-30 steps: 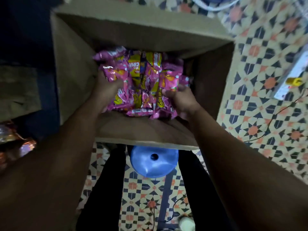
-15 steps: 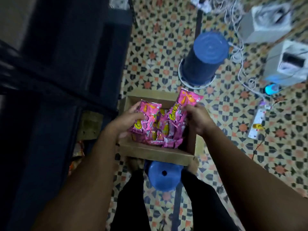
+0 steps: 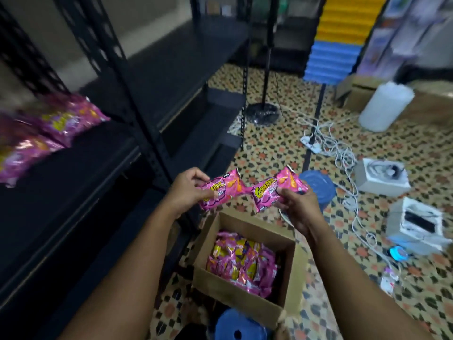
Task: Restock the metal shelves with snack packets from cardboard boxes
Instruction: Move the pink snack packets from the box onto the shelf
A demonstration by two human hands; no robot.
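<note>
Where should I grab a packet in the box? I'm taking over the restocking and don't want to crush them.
Judging by the pile, pinch a top packet by its flat sealed end, coming straight down through the box's open top; its walls block the sides.

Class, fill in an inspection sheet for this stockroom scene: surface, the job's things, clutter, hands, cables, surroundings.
Surface: patterned tile floor.
Job's things: open cardboard box holding pink snack packets; more pink packets on the black metal shelf, far left.
Clutter: white boxes, white jug, blue stool.
Hands: left hand holds one packet; right hand holds another.
Cables: white cords and power strip sprawled on the floor.
Surroundings: yellow and blue panels behind.
</note>
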